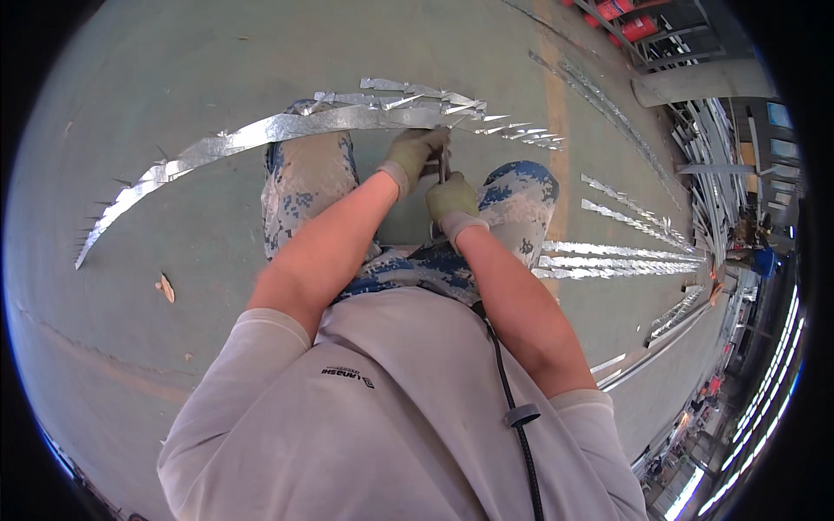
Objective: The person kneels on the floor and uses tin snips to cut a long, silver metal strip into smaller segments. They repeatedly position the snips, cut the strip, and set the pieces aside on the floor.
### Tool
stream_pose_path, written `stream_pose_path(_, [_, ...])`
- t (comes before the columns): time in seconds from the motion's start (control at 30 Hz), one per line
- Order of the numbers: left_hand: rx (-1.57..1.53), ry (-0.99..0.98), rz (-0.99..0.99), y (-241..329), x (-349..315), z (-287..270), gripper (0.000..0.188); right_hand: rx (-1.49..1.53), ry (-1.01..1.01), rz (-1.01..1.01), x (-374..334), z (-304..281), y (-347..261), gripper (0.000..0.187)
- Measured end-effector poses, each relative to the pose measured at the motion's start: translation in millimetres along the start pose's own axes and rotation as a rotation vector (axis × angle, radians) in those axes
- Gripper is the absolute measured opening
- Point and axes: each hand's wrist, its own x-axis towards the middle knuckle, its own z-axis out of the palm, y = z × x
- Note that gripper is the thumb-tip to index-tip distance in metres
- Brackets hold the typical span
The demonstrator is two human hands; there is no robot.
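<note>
A long, shiny metal strip (278, 127) with cut tabs bent up along its edge stretches across in front of me, over my knees. My left hand (412, 157), in a pale green glove with darker fingers, is closed at the strip's near edge. Just right of it and nearer, my right hand (453, 197), in a matching glove, is wrapped round a narrow metal hand tool (444, 167). The tool's upper end meets the left fingers and the strip; its exact kind is hidden. Beyond the strip lie further toothed metal strips (408, 88).
Several toothed strips (621, 262) lie on the green floor (174, 78) to my right, with longer ones (608, 104) farther off. A dry leaf (165, 287) is at the left. Red cylinders (638, 29) and stacked metal lengths (717, 143) stand at the far right.
</note>
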Motion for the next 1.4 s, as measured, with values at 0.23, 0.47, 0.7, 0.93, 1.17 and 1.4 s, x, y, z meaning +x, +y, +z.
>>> stream_pose_path(0.23, [-0.055, 0.21, -0.236, 1, 27, 39, 0.006, 0.004, -0.115, -0.014, -2, -7, -11, 0.067])
stream_pose_path(0.47, [-0.078, 0.326, -0.252, 2, 17, 50, 0.007, 0.428, -0.382, -0.08, -5, -33, 19, 0.075])
stream_pose_path(0.7, [-0.3, 0.073, -0.25, -7, 14, 40, 0.006, 0.093, -0.109, -0.064, -11, -16, 20, 0.06])
stream_pose_path(0.93, [-0.676, -0.442, -0.268, -32, 37, 2, 0.016, -0.15, -0.078, 0.016, -30, -20, -9, 0.057])
stream_pose_path(1.17, [-0.569, -0.36, -0.22, -25, 26, 12, 0.02, -0.13, -0.088, 0.008, -31, -30, -10, 0.063])
stream_pose_path(1.4, [-0.122, 0.068, 0.047, -5, -13, 11, 0.035, -0.021, -0.089, -0.007, -21, -28, 7, 0.067])
